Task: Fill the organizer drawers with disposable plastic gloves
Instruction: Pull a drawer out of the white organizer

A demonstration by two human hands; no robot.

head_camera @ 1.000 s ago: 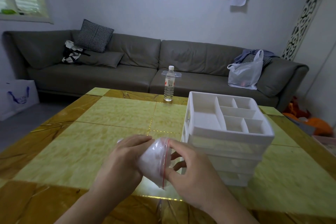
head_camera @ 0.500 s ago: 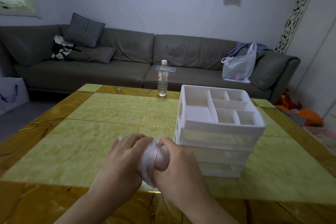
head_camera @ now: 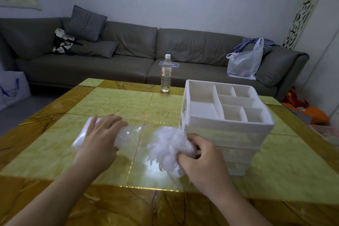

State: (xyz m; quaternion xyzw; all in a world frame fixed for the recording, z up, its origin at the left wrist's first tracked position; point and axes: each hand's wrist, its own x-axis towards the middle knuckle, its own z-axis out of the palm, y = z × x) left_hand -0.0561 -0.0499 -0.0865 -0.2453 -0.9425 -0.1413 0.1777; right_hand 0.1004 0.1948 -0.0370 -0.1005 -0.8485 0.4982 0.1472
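1. A grey sofa runs along the far wall, with a white plastic bag on its right seat.
2. A yellow table fills the foreground.
3. A white organizer stands on the table's right side, its drawers closed and its top tray divided into compartments.
4. A clear zip bag lies on the table just left of the organizer.
5. The left hand rests on the bag, fingers curled loosely over it.
6. The right hand grips a crumpled wad of gloves, partly out of the bag's mouth, just in front of the organizer.
7. A water bottle stands upright at the table's far edge.
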